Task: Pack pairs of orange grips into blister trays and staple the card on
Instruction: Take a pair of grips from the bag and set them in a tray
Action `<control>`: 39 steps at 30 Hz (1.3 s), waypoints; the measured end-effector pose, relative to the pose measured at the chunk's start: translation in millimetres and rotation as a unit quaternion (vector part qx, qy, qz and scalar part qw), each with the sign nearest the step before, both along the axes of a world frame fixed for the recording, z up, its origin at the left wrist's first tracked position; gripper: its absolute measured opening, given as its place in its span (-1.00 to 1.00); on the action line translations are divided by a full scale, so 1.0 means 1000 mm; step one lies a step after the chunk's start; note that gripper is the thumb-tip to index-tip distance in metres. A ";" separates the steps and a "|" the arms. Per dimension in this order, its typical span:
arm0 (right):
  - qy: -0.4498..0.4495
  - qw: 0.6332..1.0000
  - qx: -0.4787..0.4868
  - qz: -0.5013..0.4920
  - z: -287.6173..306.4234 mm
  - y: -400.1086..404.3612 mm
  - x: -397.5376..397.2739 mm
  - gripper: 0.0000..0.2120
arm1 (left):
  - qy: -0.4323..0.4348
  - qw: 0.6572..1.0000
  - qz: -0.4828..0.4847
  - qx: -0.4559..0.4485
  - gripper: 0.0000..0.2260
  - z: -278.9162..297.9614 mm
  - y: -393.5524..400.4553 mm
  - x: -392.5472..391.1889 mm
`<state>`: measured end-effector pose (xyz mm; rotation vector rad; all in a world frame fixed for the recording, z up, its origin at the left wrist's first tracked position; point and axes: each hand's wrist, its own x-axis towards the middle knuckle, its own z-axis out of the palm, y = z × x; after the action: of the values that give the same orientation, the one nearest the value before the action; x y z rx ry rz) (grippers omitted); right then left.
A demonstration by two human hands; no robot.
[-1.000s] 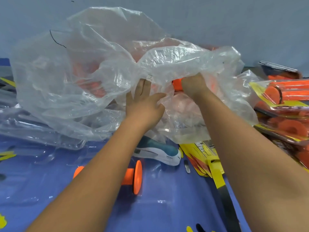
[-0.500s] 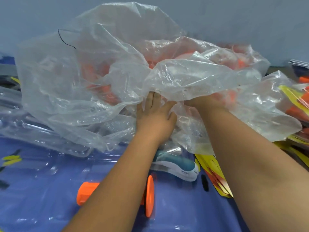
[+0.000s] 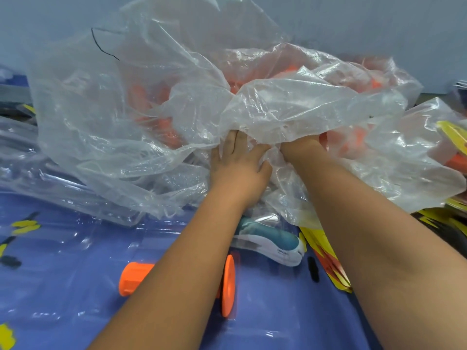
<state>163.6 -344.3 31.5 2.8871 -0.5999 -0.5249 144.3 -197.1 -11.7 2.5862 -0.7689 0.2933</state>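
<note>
A large clear plastic bag [image 3: 156,117] holding several orange grips [image 3: 161,127] lies crumpled at the back of the blue table. My left hand [image 3: 240,165] is at the bag's mouth, two fingers straight under a fold, thumb and forefinger pinching the plastic. My right hand [image 3: 300,150] reaches into the bag beside it, and the plastic hides its fingers. One loose orange grip [image 3: 227,289] lies on the table under my left forearm. A teal and white stapler [image 3: 275,245] sits just below the bag.
Clear blister trays [image 3: 60,188] are stacked at the left under the bag's edge. Yellow cards [image 3: 328,256] lie fanned between my forearms. Packed blisters with yellow cards [image 3: 454,137] pile up at the right edge. A grey wall stands behind.
My right hand has gone deeper into the bag, and plastic now covers its fingers. My left hand has stayed at the bag's mouth. The bag has spread further right.
</note>
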 end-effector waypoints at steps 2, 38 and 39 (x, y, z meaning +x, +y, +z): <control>0.003 0.999 -0.052 0.015 -0.008 -0.001 0.005 -0.74 | -0.002 1.000 -0.001 -0.002 -0.60 -0.001 0.000 0.000; -0.554 0.783 0.249 -0.135 -0.048 -0.019 -0.010 -0.79 | -0.008 1.000 -0.017 -0.017 -0.60 -0.004 0.003 0.005; -0.588 0.748 0.286 -0.115 -0.046 -0.012 -0.018 -0.80 | -0.011 1.000 -0.019 -0.022 -0.59 -0.001 0.004 0.004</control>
<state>145.3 -356.7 -14.1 3.4017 -1.0483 1.5288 148.4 -193.3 -12.8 2.5274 -0.8089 0.3229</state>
